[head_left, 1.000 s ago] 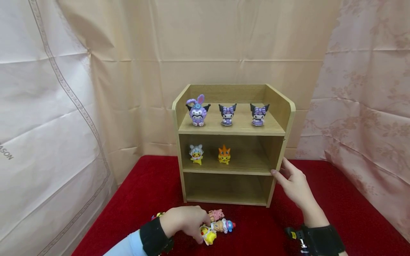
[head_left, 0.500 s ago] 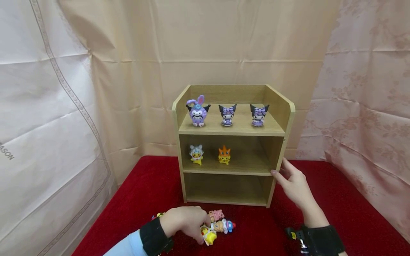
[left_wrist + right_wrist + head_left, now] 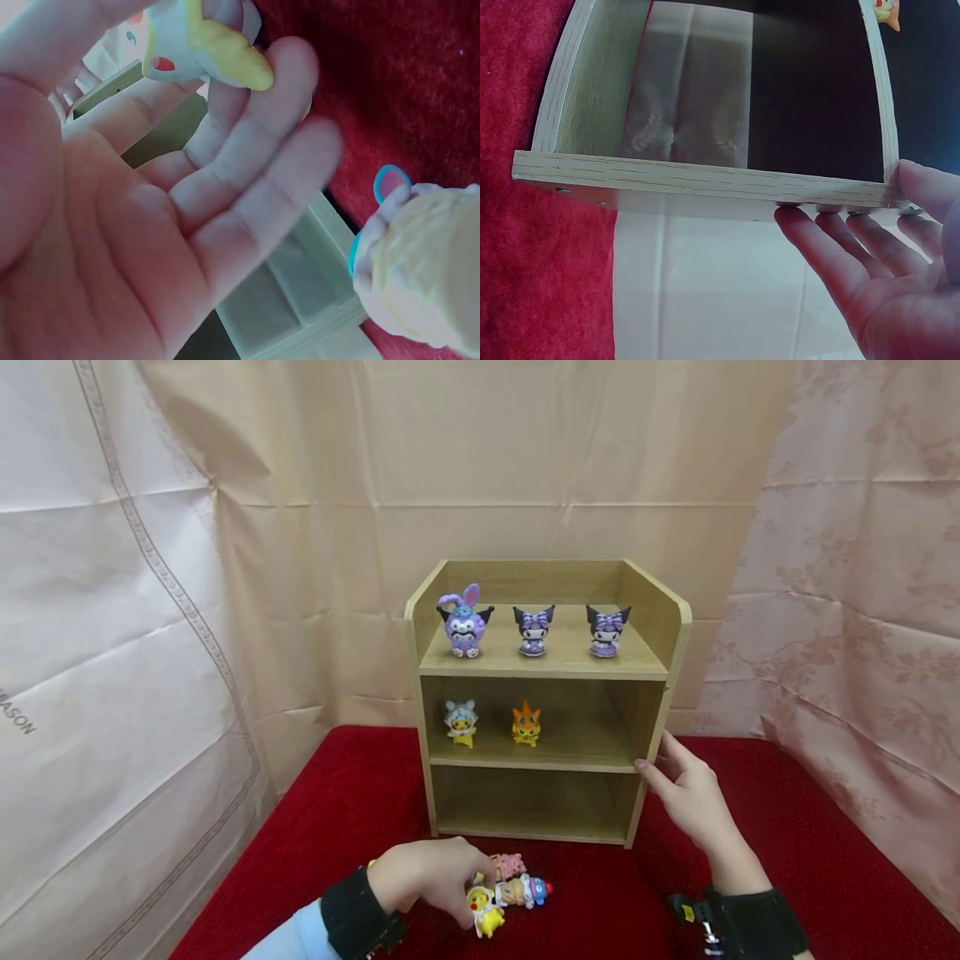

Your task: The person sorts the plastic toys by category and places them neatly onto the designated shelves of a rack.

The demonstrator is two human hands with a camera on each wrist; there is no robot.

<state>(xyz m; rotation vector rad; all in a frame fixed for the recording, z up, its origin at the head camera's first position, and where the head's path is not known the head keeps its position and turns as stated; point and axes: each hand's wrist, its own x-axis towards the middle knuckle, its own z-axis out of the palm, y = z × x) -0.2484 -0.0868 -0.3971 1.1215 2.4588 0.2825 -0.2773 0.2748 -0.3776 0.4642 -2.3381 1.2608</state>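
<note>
The left hand (image 3: 431,877), at the lower centre of the head view, pinches a yellow figurine (image 3: 487,913) with white trim between thumb and fingers; the grip is narrow, and whether the figurine is off the cloth I cannot tell. In the left wrist view it sits at the top, and the other fingers reach toward the centre.

The right hand (image 3: 688,789), lower right of centre, holds the shelf unit (image 3: 678,622) by its side, thumb at the front edge level with the middle board and fingertips against the outer face.

Just beside the yellow figurine lies a cone-shaped figurine (image 3: 523,891) with a blue head, on its side; in the left wrist view a gap of red parts it from the fingers. A pink figurine (image 3: 508,865) lies right above it in the head view, near the unit's bottom front edge.

Red cloth (image 3: 600,906) stretches from these figurines across to the right forearm, its left edge slanting down to the lower left.

On the middle board, a grey-hooded figurine (image 3: 461,724) and an orange-topped figurine (image 3: 526,725) stand at left and centre, with bare board reaching from there to the right panel. On the top board, a rabbit-eared purple figurine (image 3: 465,627) and two black-eared figurines (image 3: 533,632) stand well apart.
</note>
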